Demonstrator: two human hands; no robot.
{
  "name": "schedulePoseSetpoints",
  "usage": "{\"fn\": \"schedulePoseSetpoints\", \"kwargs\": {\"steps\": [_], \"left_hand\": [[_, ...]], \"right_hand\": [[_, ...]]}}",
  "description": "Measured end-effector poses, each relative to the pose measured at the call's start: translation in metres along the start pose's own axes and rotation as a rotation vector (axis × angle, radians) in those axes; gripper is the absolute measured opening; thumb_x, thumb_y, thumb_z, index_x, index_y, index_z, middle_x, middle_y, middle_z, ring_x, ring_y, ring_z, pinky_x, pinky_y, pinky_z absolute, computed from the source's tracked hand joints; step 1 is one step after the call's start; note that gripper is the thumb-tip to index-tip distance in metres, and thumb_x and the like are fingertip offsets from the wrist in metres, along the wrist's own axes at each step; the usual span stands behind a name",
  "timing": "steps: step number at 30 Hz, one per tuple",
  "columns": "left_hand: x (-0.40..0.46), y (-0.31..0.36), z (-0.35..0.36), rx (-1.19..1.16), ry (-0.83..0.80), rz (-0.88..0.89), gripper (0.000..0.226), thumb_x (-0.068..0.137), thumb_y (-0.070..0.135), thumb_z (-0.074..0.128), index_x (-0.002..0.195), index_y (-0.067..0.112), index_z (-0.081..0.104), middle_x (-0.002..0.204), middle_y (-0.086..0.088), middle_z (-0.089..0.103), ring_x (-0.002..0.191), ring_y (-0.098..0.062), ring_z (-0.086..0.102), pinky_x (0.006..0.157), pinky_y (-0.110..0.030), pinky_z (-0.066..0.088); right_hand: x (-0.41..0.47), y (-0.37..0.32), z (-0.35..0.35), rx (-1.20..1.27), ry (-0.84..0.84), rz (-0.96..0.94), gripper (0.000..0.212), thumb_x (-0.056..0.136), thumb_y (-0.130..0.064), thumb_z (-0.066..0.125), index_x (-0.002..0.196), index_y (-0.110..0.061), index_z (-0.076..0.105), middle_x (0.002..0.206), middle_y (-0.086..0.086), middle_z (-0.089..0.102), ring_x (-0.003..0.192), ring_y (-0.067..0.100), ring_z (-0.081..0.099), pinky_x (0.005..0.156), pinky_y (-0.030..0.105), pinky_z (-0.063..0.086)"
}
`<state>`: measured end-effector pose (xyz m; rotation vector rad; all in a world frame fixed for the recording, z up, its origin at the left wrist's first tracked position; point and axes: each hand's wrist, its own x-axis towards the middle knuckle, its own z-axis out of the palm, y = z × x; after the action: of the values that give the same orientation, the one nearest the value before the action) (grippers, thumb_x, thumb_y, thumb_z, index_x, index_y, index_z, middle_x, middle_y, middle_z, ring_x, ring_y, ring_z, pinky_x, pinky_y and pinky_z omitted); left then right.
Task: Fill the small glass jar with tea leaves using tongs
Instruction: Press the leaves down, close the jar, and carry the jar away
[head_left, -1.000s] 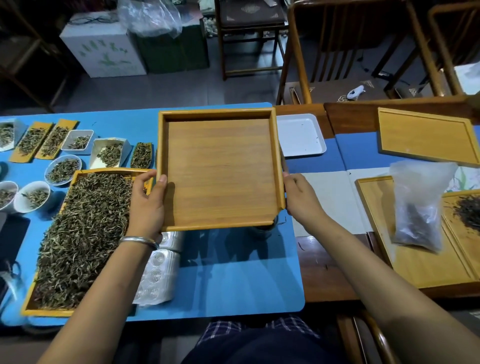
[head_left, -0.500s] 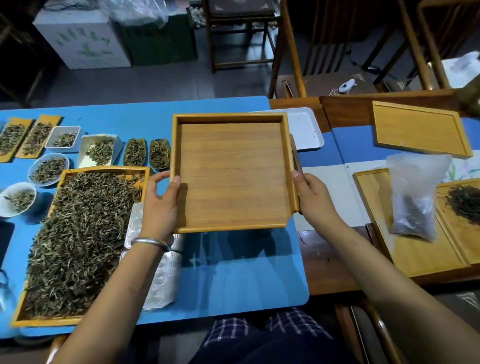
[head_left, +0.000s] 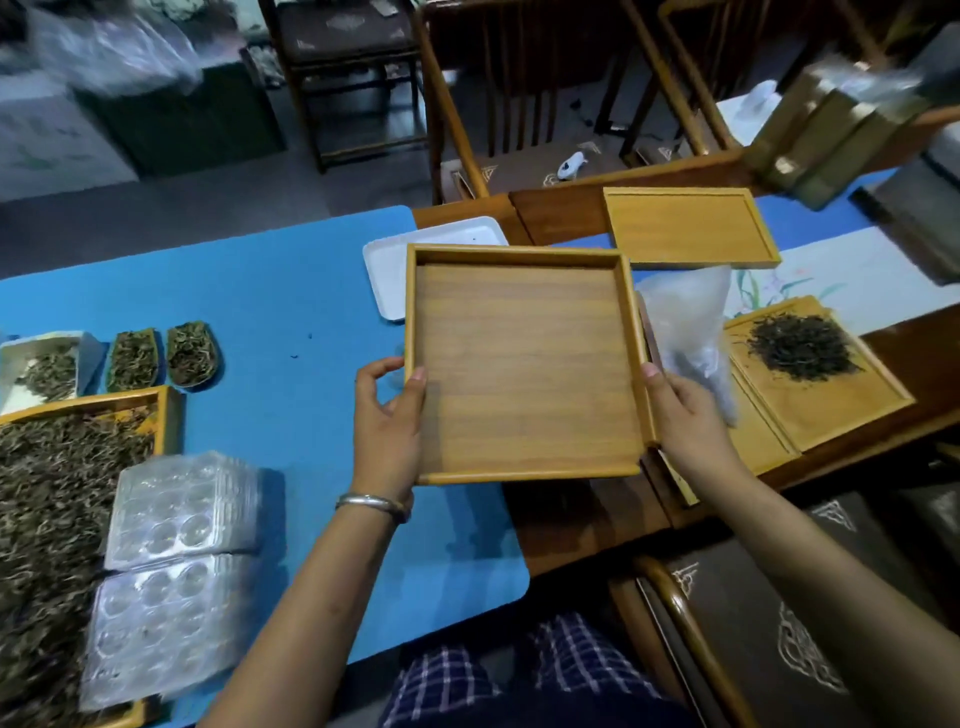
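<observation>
I hold an empty square wooden tray (head_left: 524, 364) in the air above the right end of the blue mat (head_left: 291, 291). My left hand (head_left: 387, 421) grips its left rim with the thumb inside. Its right rim is gripped by my right hand (head_left: 685, 421). A large wooden tray heaped with loose tea leaves (head_left: 62, 499) lies at the far left. Another pile of dark tea leaves (head_left: 802, 347) sits on a wooden tray at the right. No small glass jar and no tongs are visible.
Clear plastic blister trays (head_left: 176, 566) lie beside the big tea tray. Small dishes of tea (head_left: 161, 356) line the mat's left. A white tray (head_left: 389, 270), a plastic bag (head_left: 685, 322) with tea, and a flat wooden tray (head_left: 685, 226) lie beyond and right. Chairs stand behind and at bottom right.
Both hands have carried the empty wooden tray to the right, from beside the big tea tray toward the mat's right edge. The view has swung right with it.
</observation>
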<state>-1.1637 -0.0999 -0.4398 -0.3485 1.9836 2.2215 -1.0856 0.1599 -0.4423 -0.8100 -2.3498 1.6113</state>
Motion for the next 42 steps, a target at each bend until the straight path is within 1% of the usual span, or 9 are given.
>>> {"fn": "schedulePoseSetpoints", "kwargs": {"steps": [7, 10, 17, 24, 29, 33, 36, 38, 42], "left_hand": [[-0.039, -0.058, 0.055, 0.031, 0.121, -0.011, 0.013, 0.093, 0.024, 0.061, 0.093, 0.034, 0.054, 0.06, 0.014, 0.058, 0.052, 0.001, 0.053, 0.053, -0.024, 0.045], [-0.055, -0.081, 0.062, 0.044, 0.183, 0.015, 0.01, 0.095, 0.014, 0.057, 0.104, 0.017, 0.052, 0.062, 0.027, 0.064, 0.055, 0.013, 0.057, 0.051, -0.008, 0.045], [-0.071, -0.122, 0.043, 0.06, 0.281, -0.149, 0.016, 0.095, 0.018, 0.058, 0.107, 0.014, 0.048, 0.074, 0.008, 0.067, 0.056, 0.003, 0.065, 0.046, -0.015, 0.049], [-0.062, -0.15, 0.041, 0.132, 0.298, -0.182, 0.015, 0.096, 0.016, 0.056, 0.107, 0.01, 0.048, 0.067, 0.011, 0.064, 0.051, 0.007, 0.062, 0.042, -0.012, 0.046], [-0.059, -0.158, 0.044, 0.175, 0.281, -0.266, 0.016, 0.096, 0.024, 0.057, 0.108, 0.017, 0.049, 0.073, 0.005, 0.064, 0.049, 0.006, 0.061, 0.041, -0.014, 0.046], [-0.054, -0.163, 0.046, 0.212, 0.29, -0.274, 0.014, 0.095, 0.028, 0.056, 0.106, 0.022, 0.049, 0.081, 0.004, 0.064, 0.058, 0.002, 0.063, 0.049, -0.016, 0.05], [-0.054, -0.167, 0.047, 0.227, 0.291, -0.261, 0.011, 0.095, 0.029, 0.056, 0.103, 0.026, 0.049, 0.079, -0.01, 0.061, 0.068, -0.023, 0.057, 0.064, -0.036, 0.049], [-0.057, -0.169, 0.049, 0.258, 0.322, -0.213, 0.008, 0.094, 0.029, 0.058, 0.098, 0.029, 0.051, 0.074, -0.013, 0.057, 0.068, -0.024, 0.054, 0.063, -0.035, 0.044], [-0.057, -0.171, 0.054, 0.267, 0.42, -0.192, 0.006, 0.091, 0.025, 0.064, 0.093, 0.023, 0.059, 0.077, 0.002, 0.065, 0.069, -0.012, 0.061, 0.063, -0.026, 0.049]], "right_hand": [[0.018, 0.05, -0.057, -0.058, -0.102, 0.006, 0.05, 0.097, -0.039, 0.045, 0.083, 0.005, 0.064, 0.078, 0.022, 0.066, 0.071, 0.027, 0.061, 0.061, 0.037, 0.049], [0.024, 0.071, -0.061, -0.102, -0.187, -0.004, 0.045, 0.098, -0.039, 0.044, 0.083, -0.002, 0.064, 0.077, 0.016, 0.066, 0.07, 0.021, 0.063, 0.06, 0.032, 0.05], [0.024, 0.115, -0.031, -0.194, -0.246, 0.016, 0.04, 0.098, -0.035, 0.047, 0.061, -0.02, 0.052, 0.056, -0.007, 0.051, 0.055, 0.008, 0.049, 0.051, 0.025, 0.035], [0.027, 0.144, -0.016, -0.286, -0.238, 0.03, 0.043, 0.097, -0.037, 0.045, 0.077, -0.002, 0.061, 0.071, 0.01, 0.063, 0.069, 0.02, 0.059, 0.057, 0.032, 0.041], [0.03, 0.15, -0.017, -0.314, -0.242, 0.045, 0.039, 0.097, -0.038, 0.045, 0.077, -0.009, 0.061, 0.07, 0.005, 0.062, 0.067, 0.016, 0.059, 0.055, 0.032, 0.043], [0.032, 0.15, -0.016, -0.334, -0.234, 0.032, 0.036, 0.097, -0.038, 0.046, 0.076, -0.012, 0.059, 0.068, 0.001, 0.061, 0.066, 0.01, 0.057, 0.053, 0.028, 0.041], [0.033, 0.148, -0.016, -0.401, -0.21, -0.001, 0.027, 0.097, -0.036, 0.046, 0.078, -0.019, 0.055, 0.066, -0.009, 0.056, 0.063, 0.0, 0.052, 0.05, 0.019, 0.032], [0.034, 0.147, -0.015, -0.455, -0.202, -0.018, 0.027, 0.097, -0.036, 0.045, 0.077, -0.019, 0.052, 0.064, -0.011, 0.053, 0.06, 0.0, 0.049, 0.048, 0.019, 0.029], [0.038, 0.147, -0.015, -0.515, -0.201, -0.047, 0.027, 0.097, -0.034, 0.045, 0.078, -0.016, 0.05, 0.063, -0.011, 0.049, 0.056, 0.002, 0.045, 0.046, 0.02, 0.026]]}}
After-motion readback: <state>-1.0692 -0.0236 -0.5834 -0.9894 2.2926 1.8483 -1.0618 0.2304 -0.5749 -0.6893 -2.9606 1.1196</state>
